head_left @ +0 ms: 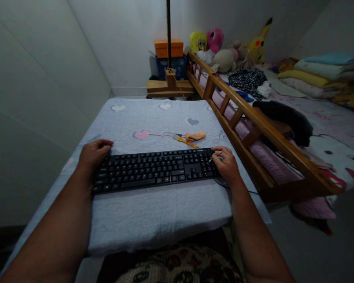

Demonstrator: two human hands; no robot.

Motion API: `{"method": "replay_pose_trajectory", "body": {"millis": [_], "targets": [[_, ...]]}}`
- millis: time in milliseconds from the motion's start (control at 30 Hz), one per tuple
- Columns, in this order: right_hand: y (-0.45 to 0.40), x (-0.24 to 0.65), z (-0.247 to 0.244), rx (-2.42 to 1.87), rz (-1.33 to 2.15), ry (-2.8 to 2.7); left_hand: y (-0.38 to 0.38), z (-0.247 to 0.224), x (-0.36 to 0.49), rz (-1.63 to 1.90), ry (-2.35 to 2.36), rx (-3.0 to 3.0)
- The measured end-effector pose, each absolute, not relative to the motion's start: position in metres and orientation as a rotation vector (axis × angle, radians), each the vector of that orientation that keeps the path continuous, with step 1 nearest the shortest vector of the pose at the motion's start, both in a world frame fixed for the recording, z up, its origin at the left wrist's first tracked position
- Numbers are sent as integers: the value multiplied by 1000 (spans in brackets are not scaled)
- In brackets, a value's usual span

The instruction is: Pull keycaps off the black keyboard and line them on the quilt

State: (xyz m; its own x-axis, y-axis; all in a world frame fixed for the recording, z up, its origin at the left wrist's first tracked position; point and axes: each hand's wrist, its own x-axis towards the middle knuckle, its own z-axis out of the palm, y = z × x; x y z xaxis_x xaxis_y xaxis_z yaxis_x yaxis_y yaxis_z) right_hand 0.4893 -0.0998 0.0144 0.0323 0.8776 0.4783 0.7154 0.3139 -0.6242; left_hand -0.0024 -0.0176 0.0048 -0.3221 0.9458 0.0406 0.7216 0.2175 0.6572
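A black keyboard point(153, 169) lies across the cloth-covered table in front of me, slightly tilted to the left. My left hand point(94, 154) is closed at its left end, with the fingertips by the upper left corner; the palm side is hidden. Over the number pad, my right hand point(226, 162) pinches a thin white stick point(214, 156) that looks like a cotton swab, its tip close to the keys. Just behind the keyboard lie a small flat brush point(185, 140) with a yellow handle, an orange-handled tool point(196, 136) and a thin bent metal wire point(168, 133).
A pale cloth with hearts point(141, 114) covers the table. Along the right runs a wooden bed rail point(238, 104), with plush toys point(224, 59) and folded bedding point(327, 74) beyond. A black pole on a wooden base point(170, 84) stands behind the table. The keyboard cable point(222, 184) trails right.
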Motion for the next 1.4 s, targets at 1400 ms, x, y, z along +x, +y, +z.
{"method": "replay_pose_trajectory", "body": {"millis": [1400], "targets": [[-99,493,14,-1461,222,-1712,-19,10,3,832,2139,1550]]}}
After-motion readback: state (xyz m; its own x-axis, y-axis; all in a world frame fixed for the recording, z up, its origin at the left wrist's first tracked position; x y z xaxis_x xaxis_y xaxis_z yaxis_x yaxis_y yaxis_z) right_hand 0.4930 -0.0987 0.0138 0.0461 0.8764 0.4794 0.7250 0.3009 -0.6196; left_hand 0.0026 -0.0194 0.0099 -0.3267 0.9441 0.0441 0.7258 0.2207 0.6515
